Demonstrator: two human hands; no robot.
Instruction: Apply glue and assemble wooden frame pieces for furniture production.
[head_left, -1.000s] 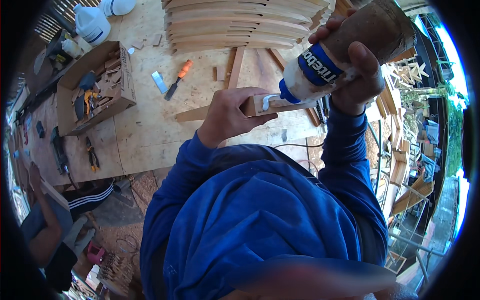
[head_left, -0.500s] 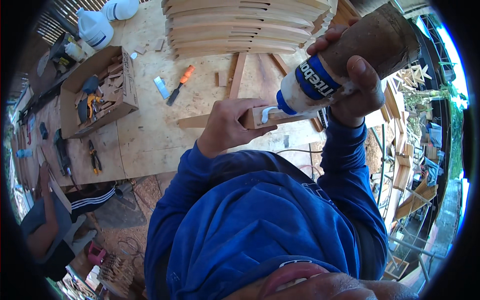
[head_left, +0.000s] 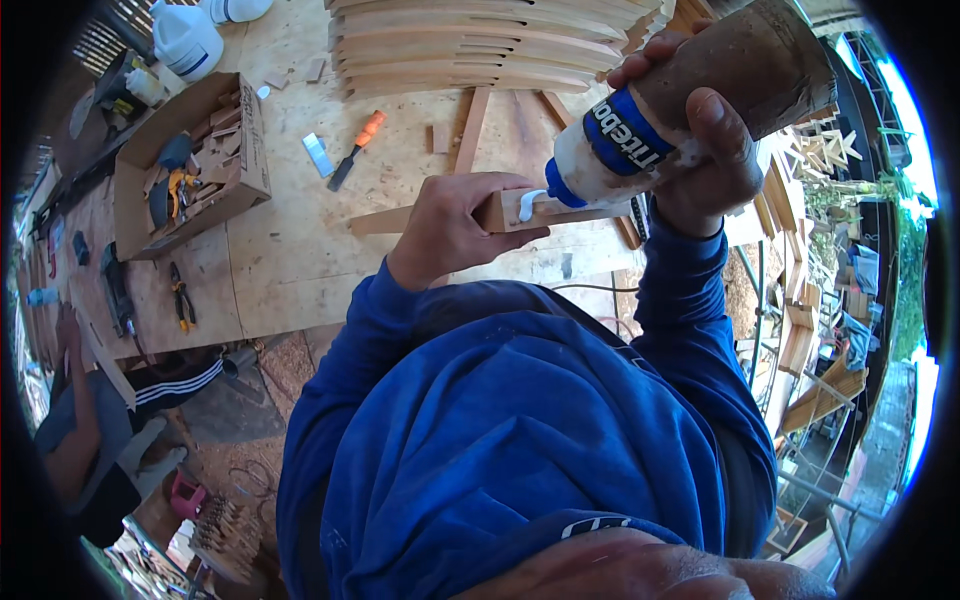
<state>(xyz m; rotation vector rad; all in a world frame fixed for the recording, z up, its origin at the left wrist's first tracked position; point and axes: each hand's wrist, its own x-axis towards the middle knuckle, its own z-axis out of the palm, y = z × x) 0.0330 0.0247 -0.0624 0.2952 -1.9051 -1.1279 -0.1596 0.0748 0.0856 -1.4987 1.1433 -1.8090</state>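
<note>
My left hand point(head_left: 450, 222) pinches a square-edged wooden piece point(head_left: 509, 215) over the smudged plywood desk point(head_left: 285, 270). My right hand point(head_left: 718, 150) grips a tilted, brown-crusted plastic bottle point(head_left: 635, 130), its blue nozzle point(head_left: 564, 187) beside a glossy white bead point(head_left: 526, 206) curling on the wood. Beyond lie curved, slotted slats point(head_left: 480, 55) and an orange-handled, flat-bladed tool point(head_left: 357, 150).

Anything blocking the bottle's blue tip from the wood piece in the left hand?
Nothing visible does. The blue tip of the bottle in the right hand is close to the wood piece, beside a white bead; the left hand grips one end.
</note>
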